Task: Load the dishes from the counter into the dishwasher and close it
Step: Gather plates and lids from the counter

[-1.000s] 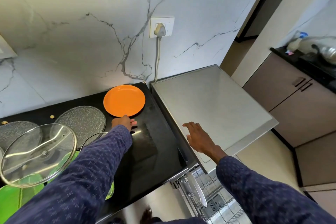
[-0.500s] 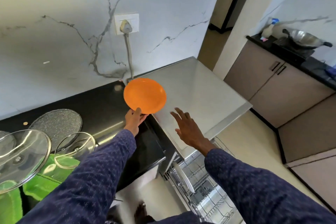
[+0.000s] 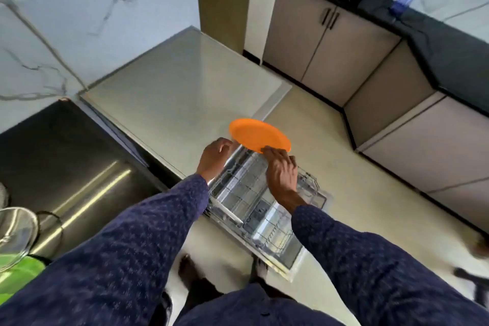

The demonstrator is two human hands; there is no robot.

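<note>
**Over the open dishwasher, a plate between two hands**

Below the hands, the dishwasher (image 3: 185, 82) stands open with its wire rack (image 3: 254, 201) pulled out. The orange plate (image 3: 258, 134) hangs right over the far end of the rack, lying almost flat. The right hand (image 3: 281, 174) pinches the near rim. The left hand (image 3: 215, 156) sits just beside the plate's left edge, fingers loosely bent; I cannot tell if it touches. The rack is straight down, so the plate likely needs tipping onto its edge.

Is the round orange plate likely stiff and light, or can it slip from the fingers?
The round orange plate looks stiff: held by its rim, it keeps flat. Probably light, since the right hand pinches only one edge. Its smooth surface may slip.
</note>
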